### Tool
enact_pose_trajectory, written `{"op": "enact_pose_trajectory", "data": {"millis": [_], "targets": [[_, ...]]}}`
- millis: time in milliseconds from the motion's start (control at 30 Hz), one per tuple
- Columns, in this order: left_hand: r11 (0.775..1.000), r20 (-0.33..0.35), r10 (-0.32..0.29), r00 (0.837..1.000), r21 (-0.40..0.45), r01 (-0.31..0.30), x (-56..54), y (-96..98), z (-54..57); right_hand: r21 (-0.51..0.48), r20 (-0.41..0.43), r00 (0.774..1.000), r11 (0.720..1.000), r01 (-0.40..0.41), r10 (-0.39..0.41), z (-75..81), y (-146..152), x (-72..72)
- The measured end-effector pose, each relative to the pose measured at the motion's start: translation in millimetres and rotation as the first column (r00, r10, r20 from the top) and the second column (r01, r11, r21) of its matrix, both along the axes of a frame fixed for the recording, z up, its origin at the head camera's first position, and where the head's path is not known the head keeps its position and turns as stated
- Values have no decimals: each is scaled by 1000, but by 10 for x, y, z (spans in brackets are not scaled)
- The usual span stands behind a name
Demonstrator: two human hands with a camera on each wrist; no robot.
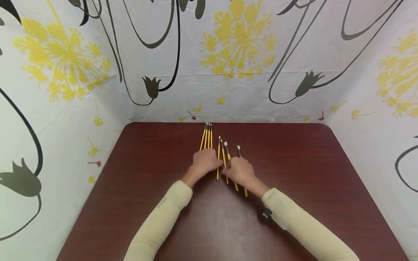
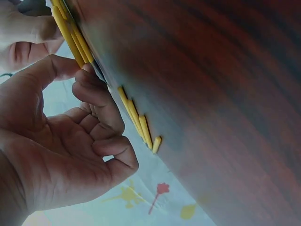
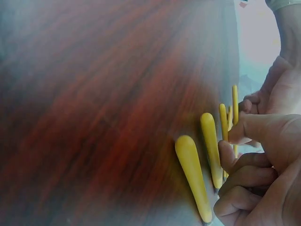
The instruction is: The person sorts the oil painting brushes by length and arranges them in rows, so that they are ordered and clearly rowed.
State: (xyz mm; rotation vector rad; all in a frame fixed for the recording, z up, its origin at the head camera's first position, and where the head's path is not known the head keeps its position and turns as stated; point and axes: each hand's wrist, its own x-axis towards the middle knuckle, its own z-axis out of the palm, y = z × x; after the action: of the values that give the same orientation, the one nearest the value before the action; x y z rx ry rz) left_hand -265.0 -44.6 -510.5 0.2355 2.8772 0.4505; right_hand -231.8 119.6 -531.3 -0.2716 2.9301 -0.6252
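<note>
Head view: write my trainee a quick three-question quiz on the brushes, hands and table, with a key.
1. How many paintbrushes make up the group at the table's far edge?
2. True or false: the right hand is nearer the rightmost paintbrush than the left hand is.
3. The table is: A) white, B) reddish-brown, C) grey.

Key: 1. Four. 2. True. 3. B.

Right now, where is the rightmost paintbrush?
In the head view, the rightmost paintbrush lies on the table right of centre, partly hidden by the right hand, right of the other paintbrushes.
</note>
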Motion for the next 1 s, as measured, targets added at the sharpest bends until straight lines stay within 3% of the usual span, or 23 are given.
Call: {"op": "enact_pose_trajectory", "data": {"millis": [267, 567, 867, 1000], "targets": [[998, 37, 15, 999, 57, -17, -170, -87, 68, -108, -24, 1000, 994, -13, 11, 60, 13, -94], [993, 64, 46, 997, 107, -52, -387, -110, 116, -118, -41, 998, 992, 36, -41, 118, -93, -243], [986, 109, 110, 988, 116, -122, -561, -89, 149, -144, -94, 993, 988, 53, -67, 30, -104, -506], [985, 99, 131, 986, 104, -141, -644, -87, 136, -130, -119, 989, 989, 73, -89, -12, -140, -609]]}}
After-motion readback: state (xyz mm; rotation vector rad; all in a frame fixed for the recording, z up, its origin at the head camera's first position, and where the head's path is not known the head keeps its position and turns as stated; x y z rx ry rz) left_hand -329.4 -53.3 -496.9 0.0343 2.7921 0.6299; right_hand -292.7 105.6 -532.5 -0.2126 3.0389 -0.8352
